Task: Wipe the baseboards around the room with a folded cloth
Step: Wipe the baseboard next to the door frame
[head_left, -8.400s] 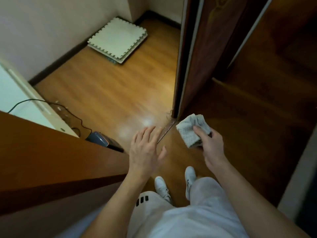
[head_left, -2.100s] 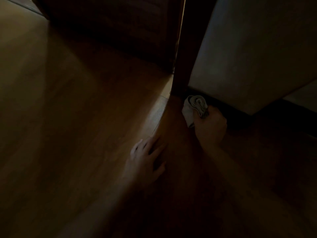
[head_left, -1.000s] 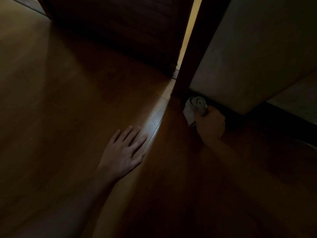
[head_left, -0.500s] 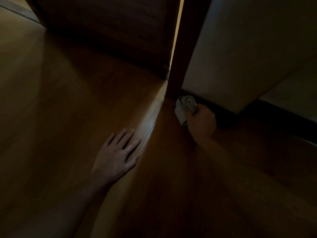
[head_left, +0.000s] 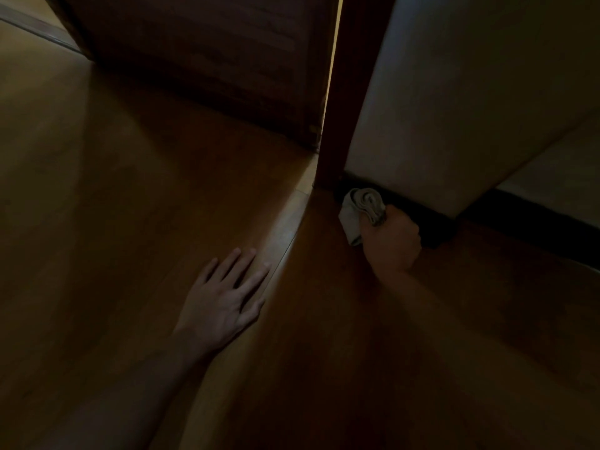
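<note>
1. A few seconds ago the person was standing with the cloth (head_left: 360,209) held up in the air. Now the person is down low. The left hand (head_left: 224,300) has come to lie flat on the floor (head_left: 130,222), and the cloth has come down to the baseboard (head_left: 431,225). In the last half second almost nothing has moved.
2. The right hand (head_left: 393,243) has its grip closed tight round the folded cloth. The left hand's grip is wide, with straight fingers, and holds nothing. It seems to prop the person up.
3. The cloth sits at the very start of the dark baseboard, just beside the foot of the door frame (head_left: 344,118) and under the pale wall (head_left: 454,108). It looks like it touches the baseboard, but the spot is too dark to be sure.
4. This is likely the first rub of this stretch. To do it well, the hand should keep the cloth flat on the baseboard and slide it along to the right, away from the door frame, in one long, slow go.
5. The top edge of the baseboard may hold the most dust, so the cloth should hug that edge too.
6. The corner where the wall turns may need a careful rub, or dirt could stay there.
7. No bucket, box or bin can be seen, so nothing is held inside anything.
</note>
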Motion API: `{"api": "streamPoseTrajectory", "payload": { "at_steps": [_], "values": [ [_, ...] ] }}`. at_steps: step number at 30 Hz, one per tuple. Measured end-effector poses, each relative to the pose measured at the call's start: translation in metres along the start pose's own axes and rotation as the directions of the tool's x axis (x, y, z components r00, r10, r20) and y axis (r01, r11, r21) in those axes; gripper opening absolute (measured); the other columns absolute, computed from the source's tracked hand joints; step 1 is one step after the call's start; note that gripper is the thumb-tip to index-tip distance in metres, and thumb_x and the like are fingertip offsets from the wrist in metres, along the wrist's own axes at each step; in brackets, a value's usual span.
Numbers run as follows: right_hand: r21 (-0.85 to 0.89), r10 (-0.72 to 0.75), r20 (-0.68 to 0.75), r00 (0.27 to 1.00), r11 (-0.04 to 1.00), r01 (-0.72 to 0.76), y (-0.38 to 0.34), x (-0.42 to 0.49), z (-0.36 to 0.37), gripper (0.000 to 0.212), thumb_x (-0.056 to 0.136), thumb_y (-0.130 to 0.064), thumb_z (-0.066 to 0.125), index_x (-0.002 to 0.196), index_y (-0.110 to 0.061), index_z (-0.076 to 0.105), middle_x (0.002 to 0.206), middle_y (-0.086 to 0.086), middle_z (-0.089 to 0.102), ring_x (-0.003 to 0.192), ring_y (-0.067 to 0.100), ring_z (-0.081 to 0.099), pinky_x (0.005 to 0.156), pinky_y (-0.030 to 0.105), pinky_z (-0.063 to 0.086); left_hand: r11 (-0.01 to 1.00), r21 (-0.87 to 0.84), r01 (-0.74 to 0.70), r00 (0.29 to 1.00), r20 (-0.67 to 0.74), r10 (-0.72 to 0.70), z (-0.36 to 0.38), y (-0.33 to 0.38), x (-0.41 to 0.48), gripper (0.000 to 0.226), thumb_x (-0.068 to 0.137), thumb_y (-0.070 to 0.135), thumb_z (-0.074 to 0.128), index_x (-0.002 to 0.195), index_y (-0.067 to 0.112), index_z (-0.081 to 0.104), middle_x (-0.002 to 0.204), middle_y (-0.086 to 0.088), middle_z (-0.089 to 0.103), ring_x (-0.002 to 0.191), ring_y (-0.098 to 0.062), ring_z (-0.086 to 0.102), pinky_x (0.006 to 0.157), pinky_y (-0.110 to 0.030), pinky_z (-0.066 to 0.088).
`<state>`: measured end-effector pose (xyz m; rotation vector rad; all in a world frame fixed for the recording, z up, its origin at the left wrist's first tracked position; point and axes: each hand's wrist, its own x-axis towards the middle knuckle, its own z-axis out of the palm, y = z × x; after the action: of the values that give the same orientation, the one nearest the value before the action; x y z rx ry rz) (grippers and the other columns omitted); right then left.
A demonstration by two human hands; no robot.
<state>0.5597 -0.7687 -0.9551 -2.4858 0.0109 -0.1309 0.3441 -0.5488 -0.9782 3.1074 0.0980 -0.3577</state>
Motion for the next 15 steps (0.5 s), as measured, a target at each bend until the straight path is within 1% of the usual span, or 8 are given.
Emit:
{"api": "streamPoseTrajectory", "payload": {
  "at_steps": [2,4,6,8,11,12,15],
  "values": [
    [0.010,0.002,0.011,1.000,1.000,-0.002,-0.003,0.000,0.003,0.032,0.090,-0.033,0.065,0.070,-0.009,0.056,0.077,0.009,0.062,0.066,0.021,0.057,0.050,0.023,0.035,1.000,-0.005,0.004,1.000,0.002,-0.004,0.000,0.001,-0.001,0.064,0.102,0.060,0.019,0.159,0.033,0.023,0.167,-0.005,0.020,0.153,-0.026,0.019,0.121,-0.052,0.023],
    [-0.001,-0.032,0.038,0.999,0.999,0.032,-0.011,0.002,0.005,0.033,0.090,-0.034,0.065,0.069,-0.012,0.053,0.077,0.009,0.061,0.067,0.020,0.057,0.050,0.024,0.035,1.000,-0.004,0.000,1.000,-0.002,0.000,0.001,0.001,-0.001,0.064,0.102,0.061,0.017,0.160,0.033,0.019,0.168,-0.004,0.016,0.154,-0.026,0.015,0.122,-0.052,0.021],
    [-0.017,-0.054,0.045,0.998,0.998,0.055,-0.010,0.003,0.002,0.034,0.090,-0.036,0.065,0.068,-0.014,0.052,0.076,0.008,0.060,0.066,0.020,0.056,0.050,0.024,0.036,1.000,-0.002,-0.002,1.000,0.001,0.002,-0.001,0.002,0.000,0.064,0.102,0.060,0.018,0.160,0.033,0.022,0.167,-0.005,0.019,0.153,-0.027,0.018,0.121,-0.052,0.023],
    [-0.030,-0.040,0.051,0.998,0.999,0.041,0.003,0.003,-0.007,0.033,0.089,-0.037,0.066,0.070,-0.011,0.055,0.077,0.008,0.061,0.067,0.021,0.057,0.051,0.025,0.039,1.000,-0.003,0.002,1.000,0.002,-0.002,-0.003,0.002,0.000,0.063,0.102,0.060,0.020,0.159,0.032,0.026,0.166,-0.006,0.024,0.152,-0.027,0.023,0.119,-0.053,0.027],
    [-0.039,0.022,0.025,0.999,0.999,-0.021,0.030,0.000,-0.024,0.030,0.088,-0.035,0.066,0.073,-0.010,0.058,0.077,0.008,0.061,0.065,0.019,0.056,0.049,0.022,0.033,1.000,0.010,0.002,1.000,0.010,-0.002,-0.002,0.002,-0.001,0.064,0.102,0.061,0.017,0.159,0.033,0.023,0.166,-0.006,0.023,0.152,-0.027,0.023,0.118,-0.052,0.028],
    [-0.032,0.041,0.010,0.999,0.999,-0.041,0.037,-0.002,-0.028,0.030,0.088,-0.035,0.066,0.074,-0.009,0.059,0.077,0.008,0.062,0.066,0.020,0.057,0.050,0.022,0.034,1.000,0.013,0.001,1.000,0.010,-0.001,-0.001,0.002,-0.001,0.064,0.102,0.061,0.016,0.159,0.033,0.022,0.166,-0.005,0.023,0.152,-0.027,0.023,0.119,-0.052,0.027],
    [-0.016,0.045,-0.008,0.999,0.999,-0.045,0.037,-0.004,-0.028,0.029,0.089,-0.033,0.065,0.077,-0.007,0.061,0.080,0.011,0.063,0.071,0.026,0.061,0.054,0.027,0.043,1.000,0.009,0.006,1.000,0.009,-0.006,-0.002,0.002,-0.001,0.064,0.102,0.061,0.017,0.160,0.033,0.021,0.166,-0.005,0.022,0.152,-0.027,0.022,0.119,-0.053,0.027]
  ]
}}
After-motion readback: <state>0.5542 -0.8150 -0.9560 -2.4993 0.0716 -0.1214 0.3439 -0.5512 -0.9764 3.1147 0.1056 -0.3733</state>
